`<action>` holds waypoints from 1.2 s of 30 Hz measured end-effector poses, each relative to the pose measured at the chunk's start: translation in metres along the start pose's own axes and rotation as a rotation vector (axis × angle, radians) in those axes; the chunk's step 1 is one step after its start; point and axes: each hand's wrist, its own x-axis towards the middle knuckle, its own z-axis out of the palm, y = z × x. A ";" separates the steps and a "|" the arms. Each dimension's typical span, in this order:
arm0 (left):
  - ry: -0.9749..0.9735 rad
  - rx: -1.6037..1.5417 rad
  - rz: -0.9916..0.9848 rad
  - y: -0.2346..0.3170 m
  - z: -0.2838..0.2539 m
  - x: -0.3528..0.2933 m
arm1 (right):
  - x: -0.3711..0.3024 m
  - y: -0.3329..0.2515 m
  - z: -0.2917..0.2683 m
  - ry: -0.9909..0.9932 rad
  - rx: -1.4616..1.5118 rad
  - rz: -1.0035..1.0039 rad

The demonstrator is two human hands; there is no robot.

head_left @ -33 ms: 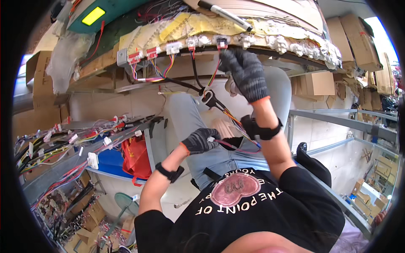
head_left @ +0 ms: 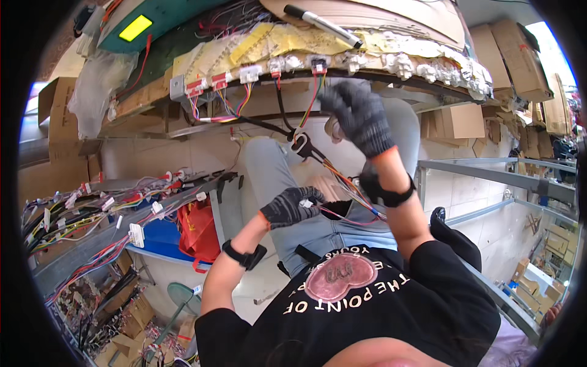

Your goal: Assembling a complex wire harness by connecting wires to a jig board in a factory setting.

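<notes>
Cardboard boxes (head_left: 461, 122) and a metal frame (head_left: 477, 164) crowd the right of the workshop, while a bench shelf (head_left: 142, 98) spans the top of the view, carrying a green case (head_left: 174, 19) with a lit yellow panel and a marker (head_left: 323, 27). Along its front edge runs a row of fixed sockets, among them a white connector (head_left: 249, 74) and a dark connector (head_left: 319, 63). From these hangs the wire harness (head_left: 333, 168), gathered at a black ring (head_left: 299, 144) above the person's lap, its coloured wires trailing toward the right forearm.

Bare of any tool, the left hand (head_left: 292, 208) curls its fingers closed around a small white piece (head_left: 305, 203), probably a plug on thin wires. The right hand (head_left: 361, 116) hangs just below the dark connector, fingers bent; motion blur means I cannot tell whether they grip anything.

Connecting branches one by one looks like the step in hand. Next, I judge, the held end needs turning to match a socket, then a straight push.
</notes>
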 end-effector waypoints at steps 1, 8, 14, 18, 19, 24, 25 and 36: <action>0.076 -0.168 -0.045 0.025 -0.002 0.000 | -0.012 -0.001 -0.013 -0.170 -0.001 -0.076; 0.583 -0.119 0.327 0.124 -0.029 0.086 | -0.072 -0.027 -0.027 -0.039 0.809 0.239; 0.874 -0.804 0.330 0.141 -0.054 0.088 | -0.034 0.000 -0.012 0.158 1.063 0.364; 0.793 -0.674 0.223 0.105 -0.020 0.061 | -0.018 0.008 0.005 0.248 1.215 0.416; 0.806 -0.672 0.218 0.093 -0.011 0.051 | -0.016 0.000 0.006 0.247 1.220 0.511; 0.774 -0.777 -0.274 0.065 0.021 0.030 | -0.023 -0.004 -0.002 0.324 0.525 0.189; 0.772 -0.774 -0.272 0.059 0.023 0.027 | -0.026 -0.008 -0.002 0.363 0.814 0.309; 0.690 -0.608 -0.324 0.052 0.019 0.012 | -0.014 -0.018 0.006 0.657 0.491 0.196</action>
